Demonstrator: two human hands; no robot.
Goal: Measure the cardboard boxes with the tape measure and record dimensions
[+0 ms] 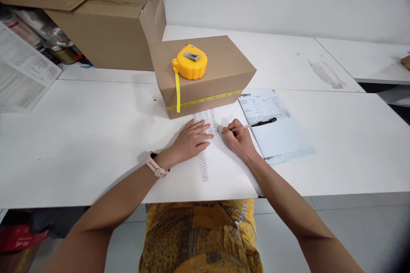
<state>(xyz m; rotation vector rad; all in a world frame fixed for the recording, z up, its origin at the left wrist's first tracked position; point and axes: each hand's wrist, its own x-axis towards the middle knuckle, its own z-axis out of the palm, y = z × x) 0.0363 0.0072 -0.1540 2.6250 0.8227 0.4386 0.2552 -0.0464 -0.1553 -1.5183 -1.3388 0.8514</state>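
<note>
My right hand [238,140] is closed around a pen [253,125], whose tip rests on a white sheet [224,166] printed with a column of small figures. Flat on that same sheet lies my left hand [188,140], fingers stretched out, a pink watch [156,164] on its wrist. Just beyond both hands stands a small cardboard box [221,72]. A yellow tape measure [189,61] sits on top of it, with its tape pulled down over the box's front.
A pale blue form [278,136] lies to the right of the sheet. Large cardboard boxes [109,30] are stacked at the back left, with printed papers [22,72] at the far left. All of this is on a white table [80,145].
</note>
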